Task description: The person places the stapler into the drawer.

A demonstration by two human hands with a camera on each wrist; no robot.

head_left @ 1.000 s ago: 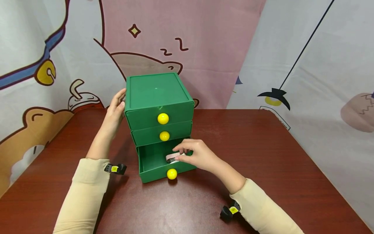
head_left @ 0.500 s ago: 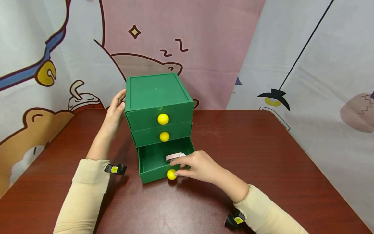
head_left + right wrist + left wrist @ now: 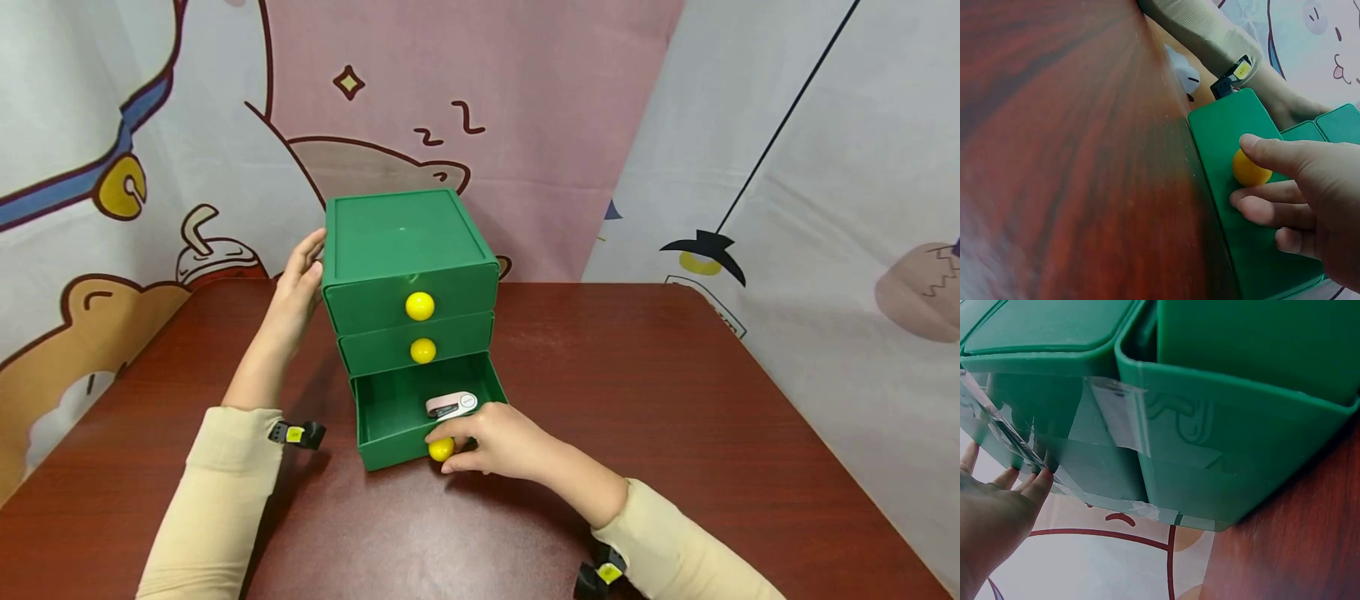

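A green drawer cabinet [image 3: 408,233] with round yellow knobs stands on the table. Its bottom drawer [image 3: 390,450] is pulled out. Inside lies a small white-and-pink object [image 3: 452,405] with a loop-like pink end and a rounded white end; its kind is unclear. My right hand [image 3: 506,442] has thumb and fingers curled around the bottom drawer's yellow knob [image 3: 1251,169], thumb on one side and fingers on the other in the right wrist view. My left hand [image 3: 295,287] rests its fingertips against the cabinet's left side, where clear tape [image 3: 1113,415] shows in the left wrist view.
The brown wooden table [image 3: 637,400] extends around the cabinet. Behind it hangs a curtain [image 3: 555,125] with cartoon prints. The upper two drawers, with yellow knobs [image 3: 420,306], are pushed in.
My right hand has let go of the white-and-pink object in the bottom drawer and moved down to that drawer's knob. The left hand stays against the cabinet's side.
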